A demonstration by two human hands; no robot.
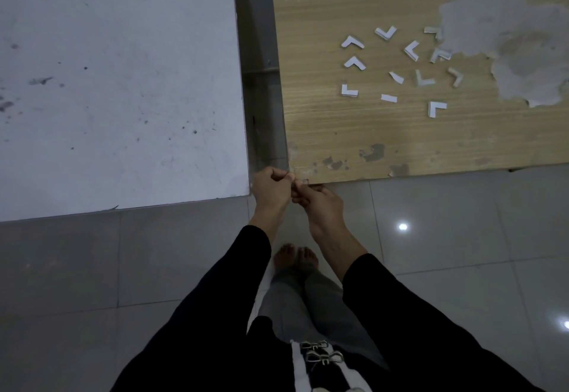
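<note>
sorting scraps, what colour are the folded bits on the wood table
White folded bits, clearest in the head view.

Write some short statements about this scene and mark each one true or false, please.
1. The left hand and the right hand meet near the front corner of the wooden table. True.
2. The hands hold nothing. False: together they pinch a small white piece.
3. The bent white pieces are stacked in one neat pile. False: they lie scattered and apart on the wooden table.
4. The person wears shoes. False: the feet are bare.
5. The sleeves are black. True.
</note>
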